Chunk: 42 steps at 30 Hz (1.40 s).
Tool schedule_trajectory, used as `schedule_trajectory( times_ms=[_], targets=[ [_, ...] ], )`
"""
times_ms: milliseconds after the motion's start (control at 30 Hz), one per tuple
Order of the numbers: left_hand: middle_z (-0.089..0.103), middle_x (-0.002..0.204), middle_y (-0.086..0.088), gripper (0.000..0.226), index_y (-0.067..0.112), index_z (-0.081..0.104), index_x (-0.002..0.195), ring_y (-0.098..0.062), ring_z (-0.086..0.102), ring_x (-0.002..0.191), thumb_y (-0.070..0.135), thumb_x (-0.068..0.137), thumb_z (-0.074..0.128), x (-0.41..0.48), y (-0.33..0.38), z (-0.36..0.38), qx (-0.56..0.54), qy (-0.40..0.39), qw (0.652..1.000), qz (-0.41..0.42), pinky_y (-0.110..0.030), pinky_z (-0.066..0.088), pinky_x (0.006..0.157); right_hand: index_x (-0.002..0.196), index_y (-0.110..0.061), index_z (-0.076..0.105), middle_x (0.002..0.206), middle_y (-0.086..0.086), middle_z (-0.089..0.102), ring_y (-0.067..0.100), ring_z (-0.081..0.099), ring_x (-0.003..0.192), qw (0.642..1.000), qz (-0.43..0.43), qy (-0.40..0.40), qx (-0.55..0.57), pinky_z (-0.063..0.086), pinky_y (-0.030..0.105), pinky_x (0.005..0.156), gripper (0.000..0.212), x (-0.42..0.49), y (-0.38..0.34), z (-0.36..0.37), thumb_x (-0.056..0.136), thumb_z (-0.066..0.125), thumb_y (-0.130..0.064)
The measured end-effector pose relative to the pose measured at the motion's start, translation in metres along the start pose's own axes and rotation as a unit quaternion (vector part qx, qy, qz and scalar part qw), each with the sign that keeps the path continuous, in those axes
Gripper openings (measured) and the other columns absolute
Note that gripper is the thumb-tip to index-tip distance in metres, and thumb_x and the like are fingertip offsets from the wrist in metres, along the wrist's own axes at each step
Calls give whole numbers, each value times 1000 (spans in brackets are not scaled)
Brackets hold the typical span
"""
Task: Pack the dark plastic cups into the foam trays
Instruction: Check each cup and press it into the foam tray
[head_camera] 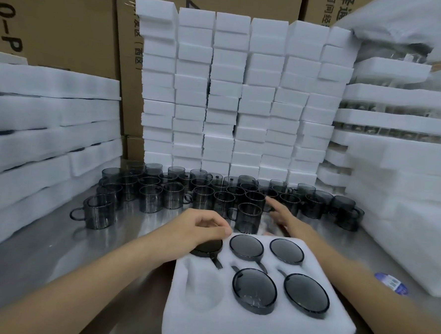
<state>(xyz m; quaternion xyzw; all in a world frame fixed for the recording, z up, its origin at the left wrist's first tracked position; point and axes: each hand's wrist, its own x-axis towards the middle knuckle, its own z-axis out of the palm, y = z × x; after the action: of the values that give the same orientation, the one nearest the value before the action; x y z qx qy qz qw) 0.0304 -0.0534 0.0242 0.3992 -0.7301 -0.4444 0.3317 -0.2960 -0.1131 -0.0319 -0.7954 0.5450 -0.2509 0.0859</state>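
Head view: the left hand (205, 228) sits over the far-left pocket of the foam tray (256, 329). Its fingers are curled down round a dark cup (207, 246), which is turned base up and partly sunk in that pocket. The cup's handle points back toward the person. To the right of that hand and below the right forearm, four seated cups (254, 290) fill the other pockets, all base up. The empty pocket (201, 292) lies just nearer the person than the left hand.

The right hand (281, 217) is blurred; its fingers look stretched forward and spread, and it holds nothing. Just to its left, between the two hands, stands the nearest loose cup (248, 217), upright and mouth up. Whether the fingers touch it cannot be told. Beyond both hands the other loose cups (176, 192) crowd the steel worktop (40, 259). Behind them stand stacked foam blocks (232, 90).

The step in hand looks like seating the fifth cup while the right hand goes for the sixth. The left hand probably needs to press the cup down level, with its handle in the slot. The right hand then has to grip a cup, turn it over and line its handle up with the slot of the empty pocket.
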Motion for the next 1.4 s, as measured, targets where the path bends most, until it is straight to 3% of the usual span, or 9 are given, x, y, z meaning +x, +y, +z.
schedule_trajectory(
  times_ms=[167, 300, 467, 567, 700, 800, 933, 1133, 1400],
  targets=[
    [80, 114, 2, 18, 19, 81, 110, -10, 72, 113, 32, 101, 73, -1, 2, 0, 5, -2, 1000, 1, -19, 49, 104, 148, -74, 31, 144, -47, 43, 1, 51, 136, 1000, -24, -8, -6, 49, 41, 105, 72, -1, -12, -3, 84, 60, -87],
    [81, 111, 0, 18, 18, 81, 108, -8, 73, 106, 32, 101, 73, -1, 1, 0, 3, 0, 1000, 7, -15, 50, 98, 121, -52, 57, 114, -29, 66, -4, 64, 109, 999, -4, 49, 22, 56, 37, 94, 50, -6, -22, -11, 86, 56, -88],
    [78, 103, 5, 9, 21, 80, 104, -4, 70, 96, 28, 101, 74, -3, 9, -2, 77, 33, 995, 49, -19, 52, 90, 93, -35, 60, 92, -12, 75, 10, 74, 93, 987, -9, 101, 122, 58, 50, 94, 19, -11, -57, -42, 94, 78, -43],
    [76, 107, 13, 8, 30, 76, 107, -3, 70, 99, 26, 101, 73, -4, 29, 0, 114, 77, 986, 96, -13, 51, 86, 93, -28, 61, 98, -8, 70, 15, 72, 94, 973, -20, 157, 167, 60, 48, 91, 18, -11, -91, -58, 95, 79, -31],
    [71, 120, 16, 23, 48, 63, 129, -6, 75, 104, 38, 108, 59, -7, 59, 27, -155, 177, 967, 100, -28, 64, 83, 92, -30, 53, 109, -8, 59, 20, 62, 100, 955, -112, 224, 158, 58, 42, 85, 17, -17, -145, -52, 86, 67, -36],
    [75, 116, 8, 25, 48, 61, 132, -19, 78, 104, 37, 112, 52, -16, 62, 52, -312, 177, 931, 72, -29, 66, 71, 95, -27, 49, 107, -8, 51, 17, 56, 100, 957, -193, 200, 80, 51, 36, 84, 22, -21, -161, -33, 85, 68, -32],
    [74, 117, -7, 21, 37, 65, 128, -24, 77, 96, 30, 111, 56, -17, 58, 56, -323, 216, 919, 66, -22, 60, 64, 101, -30, 52, 107, -14, 52, 15, 57, 102, 954, -198, 208, 83, 47, 25, 82, 28, -20, -156, -28, 88, 75, -37],
    [72, 107, -14, 8, 29, 65, 115, -14, 73, 79, 27, 108, 63, -17, 57, 60, -311, 255, 911, 90, -24, 61, 64, 133, -44, 47, 123, -19, 59, 12, 64, 111, 948, -184, 237, 107, 54, 29, 87, 63, -20, -153, -25, 81, 84, -46],
    [72, 125, -4, 25, 28, 63, 119, -18, 78, 105, 34, 98, 76, -17, 53, 57, -314, 290, 899, 93, -34, 66, 80, 136, -40, 48, 120, -21, 59, 10, 64, 108, 932, -179, 301, 89, 53, 25, 85, 55, -22, -154, -27, 87, 75, -40]
  ],
)
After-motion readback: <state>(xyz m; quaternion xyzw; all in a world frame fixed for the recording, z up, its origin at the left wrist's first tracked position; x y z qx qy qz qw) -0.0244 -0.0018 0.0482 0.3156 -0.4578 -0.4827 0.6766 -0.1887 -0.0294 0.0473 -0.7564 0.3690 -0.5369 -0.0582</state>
